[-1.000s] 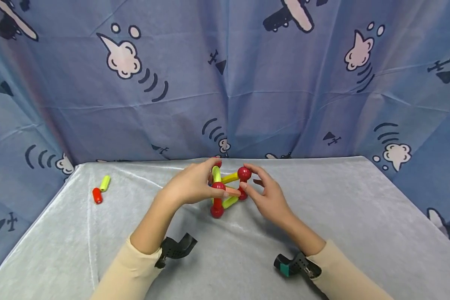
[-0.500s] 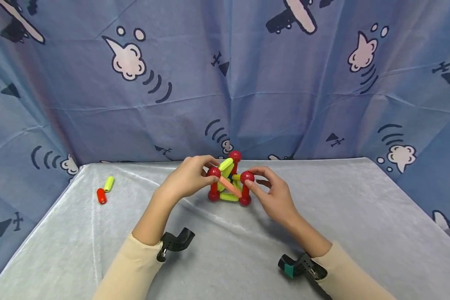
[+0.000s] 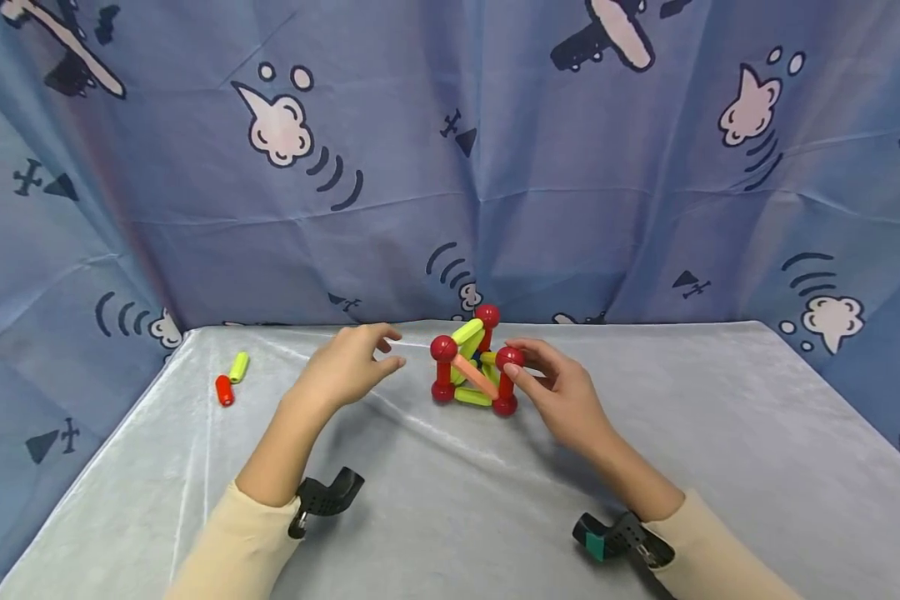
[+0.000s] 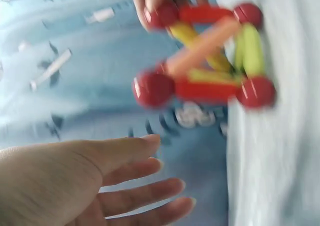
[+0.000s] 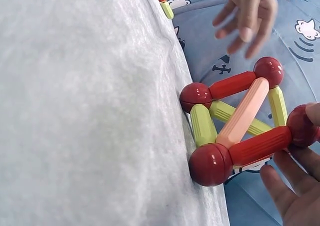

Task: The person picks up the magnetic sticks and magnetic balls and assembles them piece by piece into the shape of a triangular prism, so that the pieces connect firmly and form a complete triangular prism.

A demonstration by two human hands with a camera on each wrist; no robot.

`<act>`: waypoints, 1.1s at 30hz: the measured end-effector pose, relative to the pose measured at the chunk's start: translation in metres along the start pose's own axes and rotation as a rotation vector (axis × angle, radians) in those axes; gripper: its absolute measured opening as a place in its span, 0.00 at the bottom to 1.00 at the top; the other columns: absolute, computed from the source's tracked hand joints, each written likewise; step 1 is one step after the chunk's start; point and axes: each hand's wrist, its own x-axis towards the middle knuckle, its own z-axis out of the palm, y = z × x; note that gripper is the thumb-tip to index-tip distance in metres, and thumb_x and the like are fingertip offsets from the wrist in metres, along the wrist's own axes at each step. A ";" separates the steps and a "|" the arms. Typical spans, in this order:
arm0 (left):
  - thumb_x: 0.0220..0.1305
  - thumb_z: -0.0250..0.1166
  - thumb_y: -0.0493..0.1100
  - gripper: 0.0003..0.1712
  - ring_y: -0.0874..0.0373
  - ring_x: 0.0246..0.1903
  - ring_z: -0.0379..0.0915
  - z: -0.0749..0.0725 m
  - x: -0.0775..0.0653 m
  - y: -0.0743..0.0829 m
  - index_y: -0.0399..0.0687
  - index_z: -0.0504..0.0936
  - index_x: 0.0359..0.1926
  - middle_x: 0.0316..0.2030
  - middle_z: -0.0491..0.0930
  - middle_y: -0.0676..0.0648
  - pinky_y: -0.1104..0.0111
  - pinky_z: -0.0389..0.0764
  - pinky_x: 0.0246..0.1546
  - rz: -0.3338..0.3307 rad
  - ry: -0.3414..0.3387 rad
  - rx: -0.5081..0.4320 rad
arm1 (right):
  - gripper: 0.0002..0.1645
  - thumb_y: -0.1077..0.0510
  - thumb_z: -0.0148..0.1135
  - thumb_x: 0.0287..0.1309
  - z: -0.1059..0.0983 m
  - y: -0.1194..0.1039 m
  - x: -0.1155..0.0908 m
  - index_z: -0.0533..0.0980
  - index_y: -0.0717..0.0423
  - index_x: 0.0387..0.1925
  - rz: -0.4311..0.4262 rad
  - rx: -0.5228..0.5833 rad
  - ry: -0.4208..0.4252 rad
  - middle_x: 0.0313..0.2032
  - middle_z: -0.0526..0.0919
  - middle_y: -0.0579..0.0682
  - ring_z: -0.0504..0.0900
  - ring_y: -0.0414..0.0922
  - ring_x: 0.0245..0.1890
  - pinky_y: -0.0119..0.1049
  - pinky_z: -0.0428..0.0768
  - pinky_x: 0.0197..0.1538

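A frame of magnetic rods and balls (image 3: 474, 376) stands on the table, with red balls at its corners and red, yellow-green and yellow rods between them. One salmon-coloured rod (image 5: 244, 111) runs slantwise across its front face. My right hand (image 3: 566, 400) pinches the upper right red ball (image 5: 302, 126) between thumb and fingers. Left of the frame, my left hand (image 3: 345, 371) is held above the table with nothing in it, fingers loosely spread and apart from the upper left red ball (image 4: 153, 89). The frame's far side is partly hidden behind its front rods.
Two loose rods, one red (image 3: 224, 390) and one yellow-green (image 3: 239, 367), lie at the table's left side. A pale cloth (image 3: 420, 517) covers the table. Behind its far edge hangs a blue patterned curtain (image 3: 390, 167).
The frame was turned, bringing the salmon rod to face me. My left hand then let go of the upper left ball and drew away to the left. My right hand has stayed at its ball.
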 end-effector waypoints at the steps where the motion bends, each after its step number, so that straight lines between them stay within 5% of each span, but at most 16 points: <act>1: 0.70 0.64 0.50 0.23 0.43 0.57 0.80 -0.002 0.000 -0.009 0.49 0.79 0.63 0.57 0.84 0.42 0.46 0.80 0.56 -0.012 0.022 0.012 | 0.24 0.48 0.62 0.69 -0.001 0.001 0.000 0.75 0.48 0.63 0.003 0.000 0.002 0.58 0.84 0.50 0.81 0.49 0.61 0.49 0.82 0.60; 11: 0.70 0.59 0.44 0.25 0.27 0.57 0.74 -0.026 -0.009 -0.117 0.37 0.75 0.64 0.60 0.76 0.28 0.38 0.76 0.48 -0.272 0.290 0.101 | 0.23 0.51 0.63 0.69 -0.001 0.002 -0.002 0.75 0.49 0.63 -0.006 0.024 -0.005 0.57 0.84 0.50 0.82 0.48 0.60 0.48 0.82 0.61; 19: 0.70 0.53 0.46 0.31 0.22 0.61 0.66 -0.019 -0.017 -0.183 0.35 0.68 0.69 0.65 0.67 0.23 0.36 0.75 0.49 -0.478 0.239 0.091 | 0.23 0.50 0.63 0.69 0.002 0.000 -0.001 0.75 0.48 0.63 0.003 0.008 0.001 0.56 0.84 0.50 0.82 0.49 0.59 0.49 0.82 0.61; 24: 0.67 0.60 0.47 0.28 0.23 0.55 0.71 -0.010 -0.016 -0.190 0.36 0.76 0.63 0.59 0.74 0.23 0.40 0.76 0.42 -0.424 0.263 0.101 | 0.23 0.50 0.63 0.68 0.002 0.001 -0.001 0.75 0.47 0.62 0.010 -0.003 0.017 0.55 0.85 0.49 0.83 0.49 0.58 0.48 0.83 0.60; 33: 0.66 0.64 0.41 0.14 0.29 0.45 0.79 -0.001 -0.007 -0.177 0.35 0.82 0.47 0.44 0.84 0.30 0.43 0.75 0.35 -0.233 0.368 0.126 | 0.23 0.49 0.62 0.69 0.002 0.001 -0.002 0.75 0.48 0.63 0.012 -0.010 0.022 0.56 0.85 0.50 0.84 0.49 0.56 0.49 0.82 0.61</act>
